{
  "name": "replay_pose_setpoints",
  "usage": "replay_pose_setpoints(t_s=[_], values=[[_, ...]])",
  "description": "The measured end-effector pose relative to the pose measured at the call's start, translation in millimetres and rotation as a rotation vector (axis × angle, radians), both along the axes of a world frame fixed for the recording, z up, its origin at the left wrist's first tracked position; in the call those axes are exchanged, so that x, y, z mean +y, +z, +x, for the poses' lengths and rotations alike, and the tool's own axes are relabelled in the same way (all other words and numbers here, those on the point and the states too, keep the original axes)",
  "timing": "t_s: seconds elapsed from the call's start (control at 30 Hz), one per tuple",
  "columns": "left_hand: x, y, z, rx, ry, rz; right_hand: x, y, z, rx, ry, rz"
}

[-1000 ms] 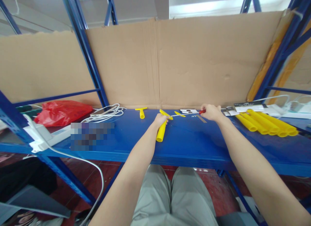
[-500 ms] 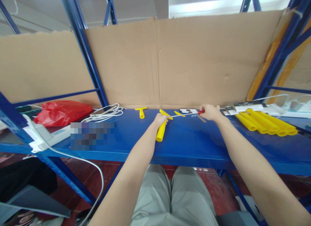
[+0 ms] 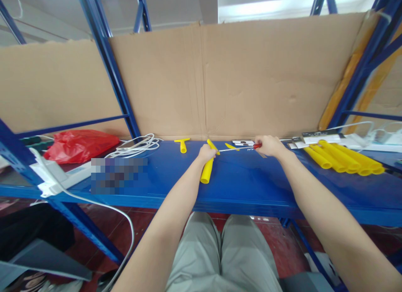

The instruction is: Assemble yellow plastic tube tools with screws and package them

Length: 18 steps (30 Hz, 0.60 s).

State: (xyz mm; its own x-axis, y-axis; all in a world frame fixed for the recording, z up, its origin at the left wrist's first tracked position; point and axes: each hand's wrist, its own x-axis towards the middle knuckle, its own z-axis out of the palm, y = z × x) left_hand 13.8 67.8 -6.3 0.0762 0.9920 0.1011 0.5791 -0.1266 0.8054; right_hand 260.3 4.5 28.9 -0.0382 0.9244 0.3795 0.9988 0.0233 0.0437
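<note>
My left hand (image 3: 207, 153) is closed round a yellow T-shaped tool (image 3: 206, 171), whose round tube end points toward me and down at the blue shelf. In my right hand (image 3: 268, 145) is the red handle of a screwdriver (image 3: 234, 149). Its thin metal shaft reaches left to the crosspiece of the yellow tool; whether the tip touches it I cannot tell. Behind the shaft lies a small flat yellow piece (image 3: 230, 146). Another yellow T-shaped tool (image 3: 183, 146) lies farther left, apart from my hands.
Several yellow tubes (image 3: 341, 158) lie in a row at the right, before white and black packages (image 3: 322, 137). On the left are a red plastic bag (image 3: 81, 145), a coiled white cable (image 3: 138, 149) and a white power strip (image 3: 75, 175). Cardboard (image 3: 251, 78) stands behind the blue shelf (image 3: 245, 179).
My right hand has shifted slightly left with the screwdriver. My left hand and the yellow T-shaped tool have moved a little left too.
</note>
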Motion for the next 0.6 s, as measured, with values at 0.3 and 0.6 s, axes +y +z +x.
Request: replay_pose_setpoints(t_s=[0.3, 0.6], values=[[-2, 6.8, -13, 0.088, 0.002, 0.020, 1, 3.3, 3, 0.087, 0.278, -0.193], [-8, 12.5, -15, 0.182, 0.018, 0.062, -8, 7.2, -13, 0.060, 0.207, -0.148]])
